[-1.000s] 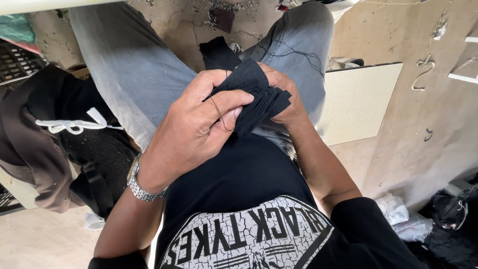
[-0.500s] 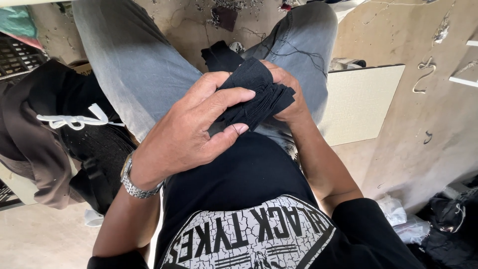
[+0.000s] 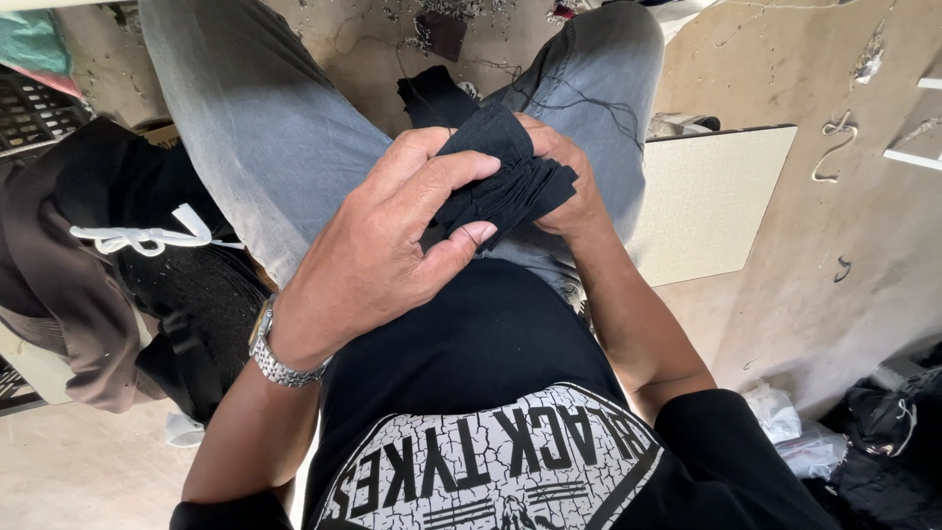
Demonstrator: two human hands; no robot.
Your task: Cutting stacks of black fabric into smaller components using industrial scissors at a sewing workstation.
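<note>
A dusty concrete floor [image 3: 785, 245] littered with threads fills the frame, my grey jeans [image 3: 265, 128] across the top. At center, my left hand [image 3: 383, 260] and right hand [image 3: 564, 186] both pinch a folded stack of black fabric pieces [image 3: 500, 182]; I reckon a loose grip would fan the layers apart.

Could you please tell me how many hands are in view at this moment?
2. The left hand, with a metal wristwatch on its wrist, covers the folded black cloth over the lap. The right hand grips the same cloth from behind, partly hidden.
</note>
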